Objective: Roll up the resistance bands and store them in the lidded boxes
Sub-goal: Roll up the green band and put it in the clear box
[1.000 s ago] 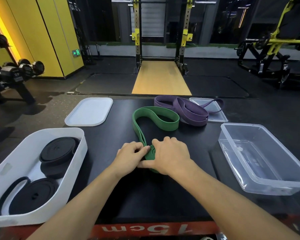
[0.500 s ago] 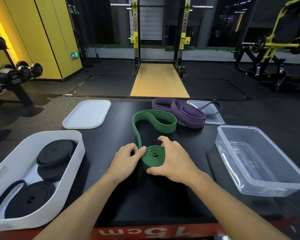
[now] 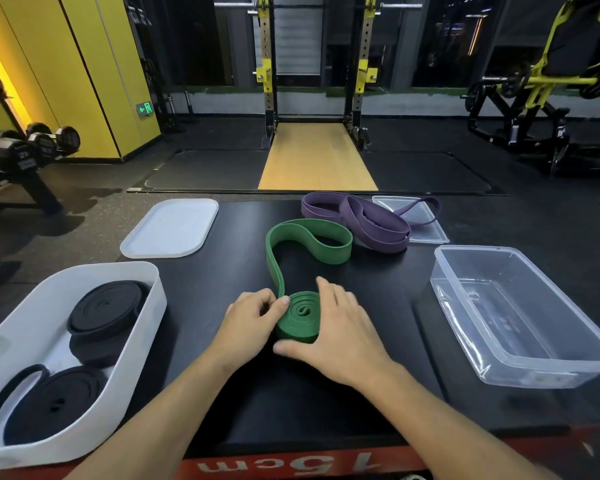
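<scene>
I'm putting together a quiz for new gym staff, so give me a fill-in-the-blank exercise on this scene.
1. The left hand and right hand grip a coil whose colour is ____.
2. The white box holds rolled bands that are all ____.
3. The loose band lying partly over the clear lid is ____.
4. The clear box contains ____ bands.

Missing words: green, black, purple, no.
</scene>
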Available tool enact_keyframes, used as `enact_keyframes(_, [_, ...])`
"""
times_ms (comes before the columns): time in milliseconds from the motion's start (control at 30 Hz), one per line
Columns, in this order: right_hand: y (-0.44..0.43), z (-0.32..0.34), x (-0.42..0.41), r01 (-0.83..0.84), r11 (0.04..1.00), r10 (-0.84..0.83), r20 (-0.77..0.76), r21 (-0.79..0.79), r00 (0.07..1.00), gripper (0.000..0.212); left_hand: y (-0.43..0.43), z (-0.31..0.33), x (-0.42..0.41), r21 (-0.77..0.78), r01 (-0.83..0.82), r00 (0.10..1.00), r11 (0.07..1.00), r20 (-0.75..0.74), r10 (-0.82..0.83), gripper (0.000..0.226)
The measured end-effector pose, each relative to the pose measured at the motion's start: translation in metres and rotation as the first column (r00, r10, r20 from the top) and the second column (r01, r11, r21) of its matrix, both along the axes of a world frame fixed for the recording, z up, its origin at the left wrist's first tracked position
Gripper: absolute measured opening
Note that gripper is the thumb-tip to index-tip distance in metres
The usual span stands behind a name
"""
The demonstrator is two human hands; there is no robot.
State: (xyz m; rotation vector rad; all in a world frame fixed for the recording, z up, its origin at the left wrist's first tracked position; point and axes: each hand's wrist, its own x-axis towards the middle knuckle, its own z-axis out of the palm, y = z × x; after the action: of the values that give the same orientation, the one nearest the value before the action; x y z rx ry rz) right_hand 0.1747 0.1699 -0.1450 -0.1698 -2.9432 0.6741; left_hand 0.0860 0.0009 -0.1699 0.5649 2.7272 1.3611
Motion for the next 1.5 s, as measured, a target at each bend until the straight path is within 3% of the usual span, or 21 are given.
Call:
enact_keyframes(100, [-0.011, -0.005, 0.0, 0.175, 0.98, -0.167, -0.08, 0.095, 0.983, 0.109, -0.002, 0.002, 0.001, 0.004, 0.006, 1.0, 1.0, 0.022, -0.006, 0.043])
enact_keyframes(333, [0.007, -0.013, -0.009, 0.06, 0.996, -0.067, -0.117, -0.064, 0.991, 0.081, -0.003, 0.0, 0.001, 0.011, 0.015, 0.999, 1.0, 0.043, -0.016, 0.045])
enact_keyframes(567, [0.038, -0.001, -0.016, -0.197, 0.96, 0.203, 0.01, -0.2, 0.979, 0.096, 0.004, 0.005, 0.002, -0.065, 0.007, 0.998, 0.998, -0.055, -0.011, 0.054])
enact_keyframes(800, [0.056, 0.022, -0.032, -0.34, 0.892, 0.42, 0.268, -0.297, 0.867, 0.105, -0.002, -0.002, -0.002, -0.002, 0.054, 0.999, 0.999, 0.01, -0.053, 0.057])
enact_keyframes(900, [0.05, 0.025, -0.029, -0.326, 0.912, 0.393, 0.299, -0.249, 0.87, 0.101, -0.002, -0.001, -0.002, 0.035, 0.053, 0.998, 0.998, 0.025, -0.053, 0.055])
enact_keyframes(1000, [0.03, 0.017, -0.013, -0.257, 0.966, 0.258, 0.249, -0.04, 0.933, 0.113, -0.002, 0.0, 0.0, 0.06, 0.049, 0.999, 0.997, 0.017, -0.05, 0.054])
enact_keyframes(1067, [0.01, 0.013, 0.0, -0.068, 0.99, 0.053, 0.119, 0.121, 0.991, 0.125, -0.002, -0.001, 0.0, 0.081, 0.051, 0.999, 0.995, 0.011, -0.052, 0.054])
enact_keyframes(1167, [-0.01, 0.009, 0.01, 0.176, 0.956, -0.163, -0.075, 0.234, 0.984, 0.109, -0.004, -0.001, 0.0, 0.079, 0.053, 0.999, 0.995, 0.006, -0.053, 0.055])
enact_keyframes(1300, [-0.006, -0.003, 0.006, 0.187, 0.95, -0.142, -0.187, 0.249, 0.972, 0.1, -0.004, 0.001, 0.001, 0.076, 0.045, 0.999, 0.996, -0.005, -0.044, 0.055])
enact_keyframes(1500, [0.019, -0.01, -0.005, 0.017, 0.997, -0.007, -0.123, 0.078, 0.992, 0.101, -0.002, -0.002, 0.003, 0.049, 0.019, 1.0, 0.999, -0.005, -0.019, 0.058])
